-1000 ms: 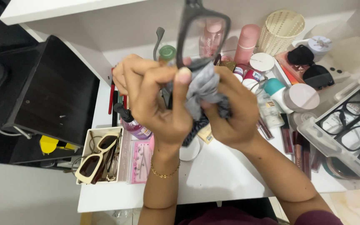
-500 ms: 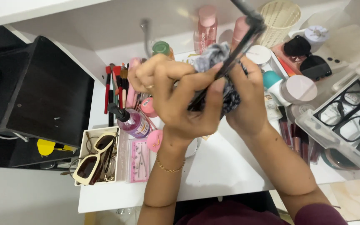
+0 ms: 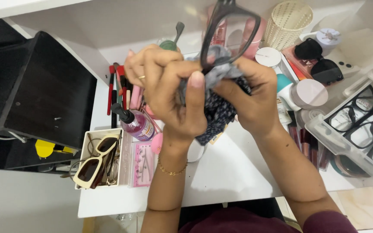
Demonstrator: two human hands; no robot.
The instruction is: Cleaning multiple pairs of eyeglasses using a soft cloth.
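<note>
Nearest the camera, a bare stretch of the white table (image 3: 221, 181) lay under the forearms, so the hands worked raised above the clutter rather than resting on it. The left hand (image 3: 169, 92) was closed around the glasses (image 3: 229, 32), thumb pressed up near the lower rim, which kept the dark frame steady and upright with one lens lifted clear. The right hand (image 3: 251, 97) was bunched around a grey patterned cloth (image 3: 219, 92), fingers pinching it against the lens area; the cloth's loose end hung down between the wrists. The two hands were touching, pressed close so that frame and cloth met.

To the left, a small tray (image 3: 102, 159) held cream sunglasses (image 3: 93, 166), kept apart from the loose items. Just beside it stood a pink pump bottle (image 3: 137, 125), and behind that some brushes (image 3: 117, 88) lay side by side. To the right, a clear box (image 3: 350, 138) held several dark frames in a row. Farthest back, against the wall, stood a cream basket (image 3: 288, 21) and pink bottles (image 3: 251, 41), tall things out of the way.
</note>
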